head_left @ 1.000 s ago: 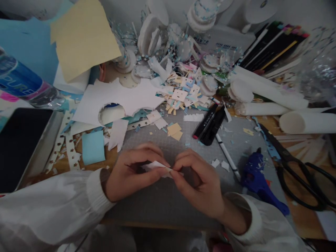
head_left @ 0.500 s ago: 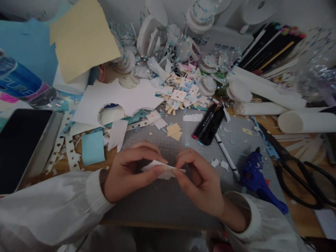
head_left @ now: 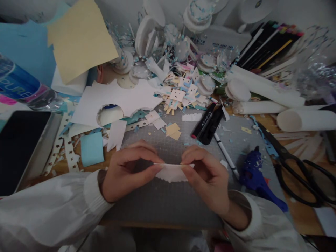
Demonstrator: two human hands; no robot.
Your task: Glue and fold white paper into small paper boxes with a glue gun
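My left hand (head_left: 128, 171) and my right hand (head_left: 207, 175) hold a small white paper piece (head_left: 172, 172) with a scalloped lower edge between them, just above the grey cutting mat (head_left: 168, 199). Each hand pinches one end of the paper's top edge between thumb and forefinger. The paper is stretched out flat between the two hands. White sleeves cover both of my wrists.
A blue glue gun (head_left: 258, 182) and black scissors (head_left: 296, 171) lie to the right. Black markers (head_left: 207, 122), a white pen (head_left: 225, 155) and paper scraps lie behind. A blue sticky pad (head_left: 91, 148), a tablet (head_left: 21, 143), a bottle (head_left: 23, 87) and white rolls (head_left: 301, 119) surround the mat.
My hands have drawn apart, the right one moving right, and the folded white paper has opened out into a wider strip between them.
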